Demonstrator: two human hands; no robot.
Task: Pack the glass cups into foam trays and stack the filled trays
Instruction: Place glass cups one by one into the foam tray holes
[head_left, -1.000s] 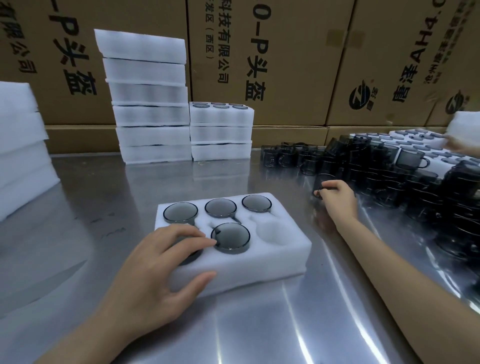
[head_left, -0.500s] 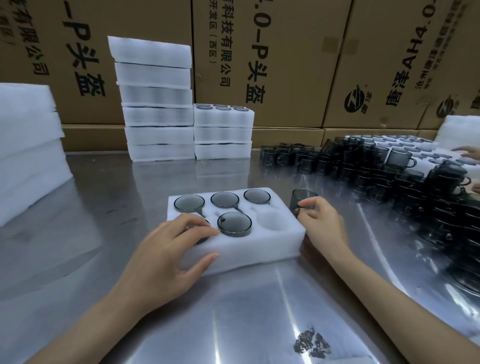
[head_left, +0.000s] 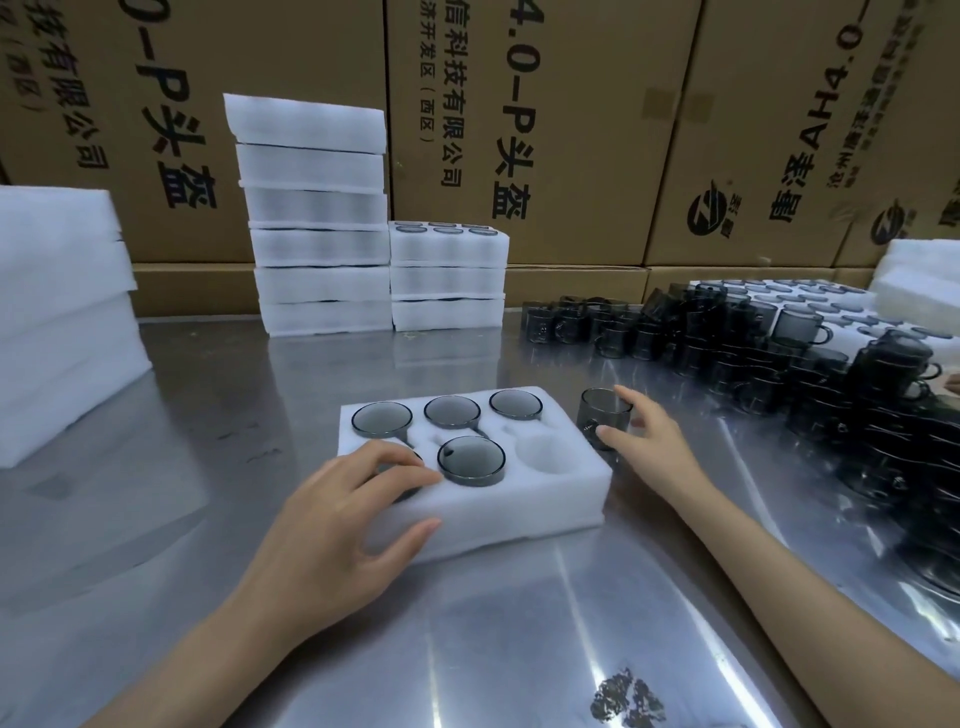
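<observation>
A white foam tray (head_left: 519, 512) lies on the steel table in front of me. Three grey glass cups sit in its back row, and one cup (head_left: 471, 460) stands a little proud in the front middle pocket. The front right pocket (head_left: 545, 454) is empty. My left hand (head_left: 343, 519) rests on the tray's front left corner, fingers over a cup there and thumb against the side. Just right of the tray my right hand (head_left: 641, 449) pinches a loose grey cup (head_left: 602, 415), which stands upright on the table.
A crowd of grey glass cups (head_left: 753, 353) covers the table's right side. Two stacks of filled foam trays (head_left: 317, 218) (head_left: 448, 278) stand at the back. More foam (head_left: 57, 312) is piled at the left, and cardboard boxes (head_left: 571, 130) form the back wall.
My right hand took a cup from the crowd on the right and brought it left, next to the tray. My left hand stayed on the tray's front left corner.
</observation>
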